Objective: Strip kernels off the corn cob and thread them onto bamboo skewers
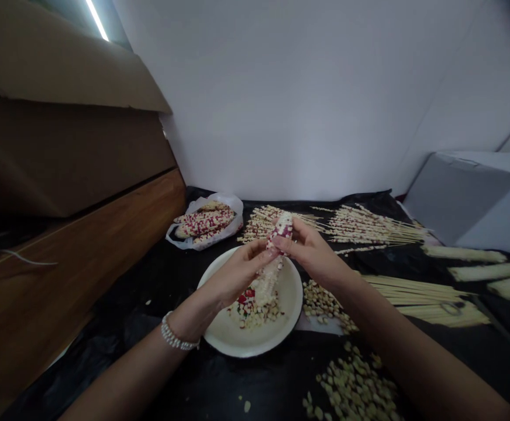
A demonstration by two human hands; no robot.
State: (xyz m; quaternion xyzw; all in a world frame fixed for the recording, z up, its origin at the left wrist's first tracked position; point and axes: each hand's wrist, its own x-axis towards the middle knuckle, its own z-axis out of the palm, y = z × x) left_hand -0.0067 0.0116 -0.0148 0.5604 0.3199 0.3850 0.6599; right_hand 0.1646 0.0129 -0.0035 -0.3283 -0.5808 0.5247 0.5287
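Note:
Both my hands grip one ear of corn (269, 283), tilted over a white enamel bowl (214, 334). Its lower part is a pale, bare cob, while red and white kernels still cover a band near the top. My left hand (247, 269) wraps the ear from the left, thumb pressed on the kernels. On the right, my right hand (310, 248) closes round the upper end with its thumb beside the other. Loose kernels (255, 317) lie in the bowl, and a red pattern shows on its bottom.
Behind the bowl sits a plastic bag (236, 204) of speckled corn ears. Skewers threaded with kernels (360, 225) lie at the back right, bare sticks (426, 298) nearer. Pale cobs (487, 272) rest far right. Seed piles (355, 386) spread at front right. A cardboard box (75, 152) stands left.

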